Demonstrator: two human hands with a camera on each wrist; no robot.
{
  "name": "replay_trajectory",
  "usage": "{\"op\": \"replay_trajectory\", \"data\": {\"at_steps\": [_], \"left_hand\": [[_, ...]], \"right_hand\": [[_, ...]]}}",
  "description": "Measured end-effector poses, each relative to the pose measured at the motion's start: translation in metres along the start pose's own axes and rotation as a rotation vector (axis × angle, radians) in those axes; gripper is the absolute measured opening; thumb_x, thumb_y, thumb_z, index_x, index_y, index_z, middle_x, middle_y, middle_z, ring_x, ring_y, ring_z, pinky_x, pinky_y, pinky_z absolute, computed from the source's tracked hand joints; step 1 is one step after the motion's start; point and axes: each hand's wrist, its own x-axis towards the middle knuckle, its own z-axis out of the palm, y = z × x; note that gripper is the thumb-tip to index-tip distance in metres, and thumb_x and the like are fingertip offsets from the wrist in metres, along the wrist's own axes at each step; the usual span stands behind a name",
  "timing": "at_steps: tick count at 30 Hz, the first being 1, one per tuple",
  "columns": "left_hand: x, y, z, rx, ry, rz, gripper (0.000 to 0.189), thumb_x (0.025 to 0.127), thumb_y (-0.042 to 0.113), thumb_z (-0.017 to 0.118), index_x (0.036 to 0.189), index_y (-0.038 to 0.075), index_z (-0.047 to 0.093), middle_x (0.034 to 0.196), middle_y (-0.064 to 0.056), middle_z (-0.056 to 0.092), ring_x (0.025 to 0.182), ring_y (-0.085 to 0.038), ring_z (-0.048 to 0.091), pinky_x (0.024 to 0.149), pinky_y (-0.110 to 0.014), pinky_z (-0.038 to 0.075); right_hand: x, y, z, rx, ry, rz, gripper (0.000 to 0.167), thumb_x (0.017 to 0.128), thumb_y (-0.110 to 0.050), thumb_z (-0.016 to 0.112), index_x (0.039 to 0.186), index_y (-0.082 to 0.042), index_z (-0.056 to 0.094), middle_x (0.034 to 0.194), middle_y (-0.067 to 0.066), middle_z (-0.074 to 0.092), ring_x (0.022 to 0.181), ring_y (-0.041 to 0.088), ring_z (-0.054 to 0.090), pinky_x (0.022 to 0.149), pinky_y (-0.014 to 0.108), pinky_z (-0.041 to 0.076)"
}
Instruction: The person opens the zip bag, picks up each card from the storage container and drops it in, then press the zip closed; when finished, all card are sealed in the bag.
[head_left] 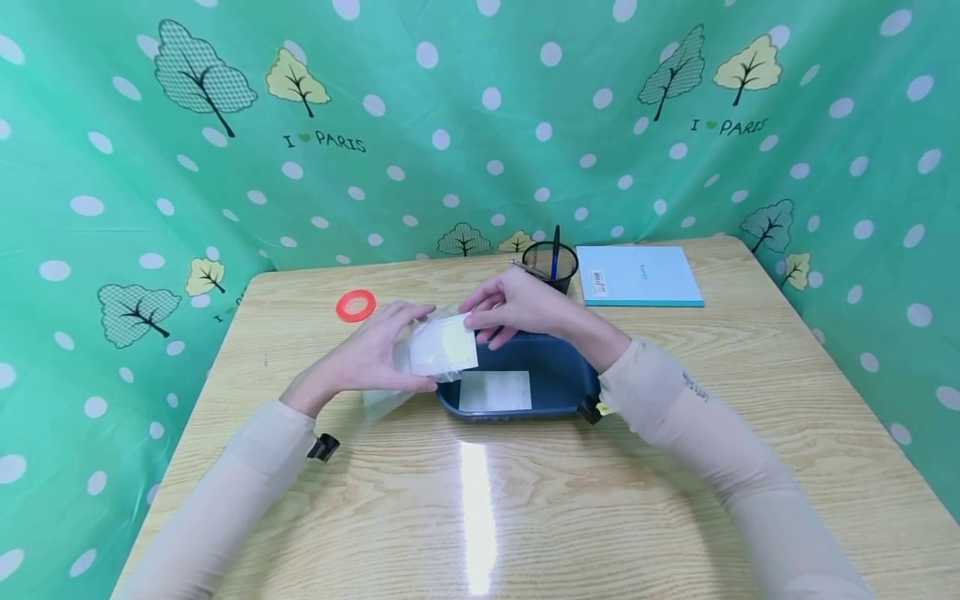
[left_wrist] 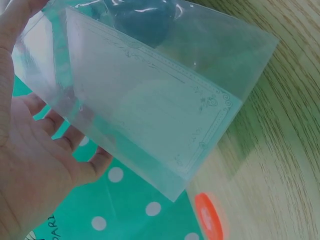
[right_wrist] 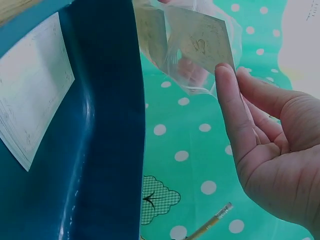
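Observation:
My left hand (head_left: 371, 350) grips a clear plastic bag (left_wrist: 245, 55) between thumb and fingers, beside the left end of a dark blue bin (head_left: 558, 367). Inside the bag lies a white card (left_wrist: 145, 95) with a printed ornamental border. Over the bin's left rear corner, my right hand (head_left: 517, 307) pinches the edge of a white card (right_wrist: 205, 42) between thumb and fingertips, at the bag's mouth. A small stack of similar cards (head_left: 495, 392) lies on the bin floor, also visible in the right wrist view.
An orange-red ring (head_left: 356, 306) lies behind my left hand. At the back, a black mesh pen cup (head_left: 558, 279) holds pens and a pencil (right_wrist: 215, 222). To its right is a light blue notebook (head_left: 641, 275). A green dotted curtain (head_left: 465, 167) hangs around the wooden table (head_left: 375, 517).

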Motion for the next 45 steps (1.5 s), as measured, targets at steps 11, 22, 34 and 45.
{"op": "replay_trajectory", "data": {"at_steps": [11,22,34,45], "left_hand": [[-0.001,0.0,0.0,-0.002,0.0,-0.006,0.109,0.067,0.06,0.088,0.154,0.015,0.04,0.142,-0.005,0.048,0.123,-0.022,0.045,0.094,-0.048,0.047],[-0.001,0.0,0.0,-0.011,0.002,0.001,0.11,0.067,0.061,0.088,0.154,0.015,0.04,0.141,-0.005,0.049,0.122,-0.022,0.045,0.091,-0.046,0.048],[-0.001,-0.002,0.001,-0.008,0.009,0.002,0.108,0.067,0.06,0.088,0.154,0.015,0.041,0.139,-0.003,0.05,0.122,-0.022,0.045,0.088,-0.045,0.048],[-0.001,-0.004,0.0,-0.025,0.03,0.021,0.109,0.066,0.057,0.09,0.153,0.013,0.042,0.137,-0.002,0.051,0.124,-0.021,0.045,0.095,-0.049,0.047]], "right_hand": [[0.004,-0.001,0.003,0.012,0.022,-0.005,0.03,0.095,-0.012,0.072,0.123,0.0,0.068,0.101,0.014,0.074,0.094,0.039,0.072,0.074,0.046,0.06],[0.005,0.0,0.002,-0.001,0.024,-0.015,0.03,0.094,-0.009,0.072,0.121,0.003,0.068,0.103,0.015,0.074,0.096,0.039,0.072,0.076,0.048,0.059],[0.007,0.002,0.001,-0.052,0.129,-0.068,0.028,0.09,-0.01,0.078,0.114,0.002,0.071,0.102,0.014,0.073,0.085,0.034,0.073,0.073,0.046,0.06],[0.007,0.011,-0.03,-0.101,0.002,-0.185,0.03,0.091,-0.01,0.077,0.119,0.0,0.07,0.104,0.013,0.073,0.089,0.029,0.072,0.084,0.048,0.057]]}}
